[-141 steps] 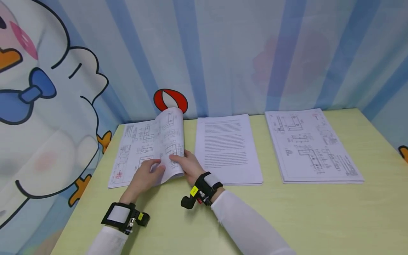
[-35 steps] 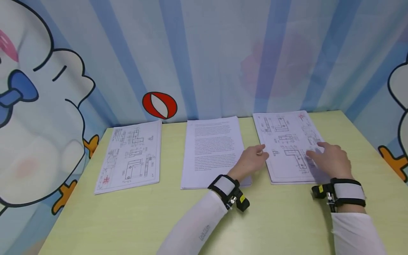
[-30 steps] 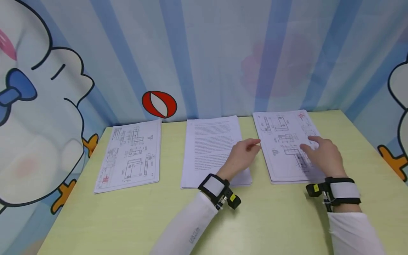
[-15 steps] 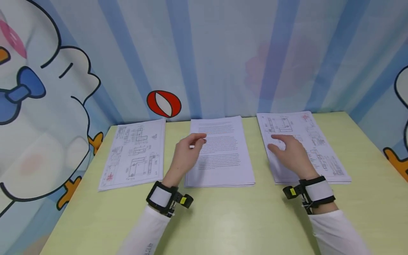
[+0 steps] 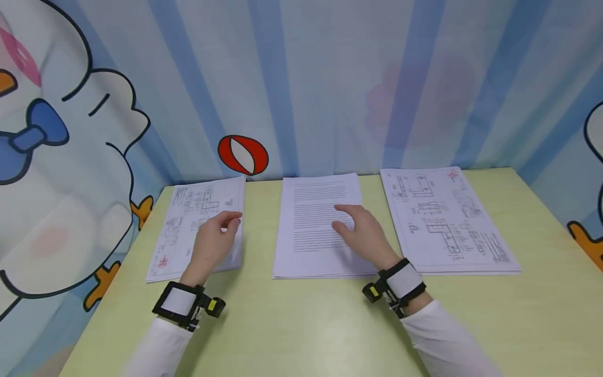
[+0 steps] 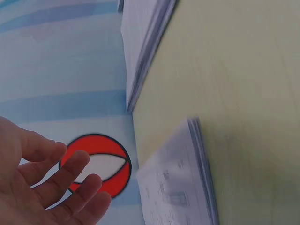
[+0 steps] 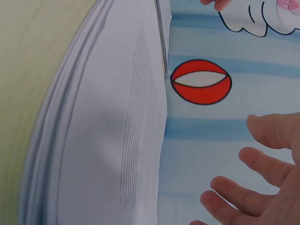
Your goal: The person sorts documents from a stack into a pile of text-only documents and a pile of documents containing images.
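Note:
Three stacks of white paper lie side by side. The left stack [image 5: 171, 235] carries technical drawings and a red mark near its lower left corner. Above it hovers my left hand [image 5: 214, 243], fingers loosely bent and holding nothing. Printed lines of text cover the middle stack [image 5: 301, 262]. Over that one is my right hand [image 5: 367, 235], thumb and fingers apart, with nothing between them. In the right wrist view a gap shows between the fingers [image 7: 243, 197] and the middle stack's sheets. More drawings, with a red mark at the top, are on the right stack [image 5: 438, 220].
The stacks rest on a pale yellow table [image 5: 306, 330], near its back edge. Behind it hangs a blue striped cloth [image 5: 330, 89] printed with a red ball [image 5: 242, 155] and a white cartoon duck [image 5: 70, 209]. Each wrist wears a strapped camera.
Earlier, both hands handled sheets of the left stack, then were at the right stack, whose top sheet now has a red mark. Since then both have moved left, the right hand to the middle stack.

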